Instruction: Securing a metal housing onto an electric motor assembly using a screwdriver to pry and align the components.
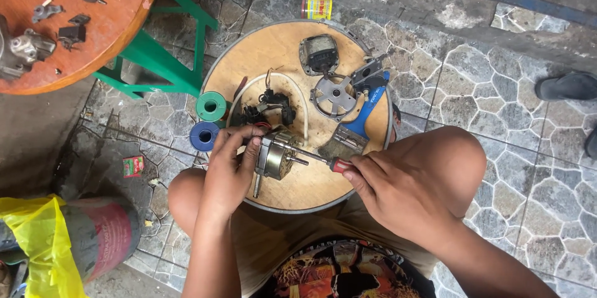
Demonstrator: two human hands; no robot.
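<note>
My left hand (229, 170) grips a small metal electric motor (275, 156) with a protruding shaft, holding it on edge over a round wooden board (283, 55). My right hand (393, 195) holds a screwdriver (323, 161) with a red handle, its tip against the motor's side. Black wired parts (268, 106) with a white cable lie just beyond the motor. A metal end cover (334, 96) and a motor stator (318, 53) rest farther back on the board.
A blue-handled paintbrush (357, 125) lies right of the motor. Green (211, 106) and blue (204, 136) spools sit at the board's left edge. A round orange table (118, 18) with metal parts on a green frame stands at upper left. A yellow bag (38, 242) lies lower left.
</note>
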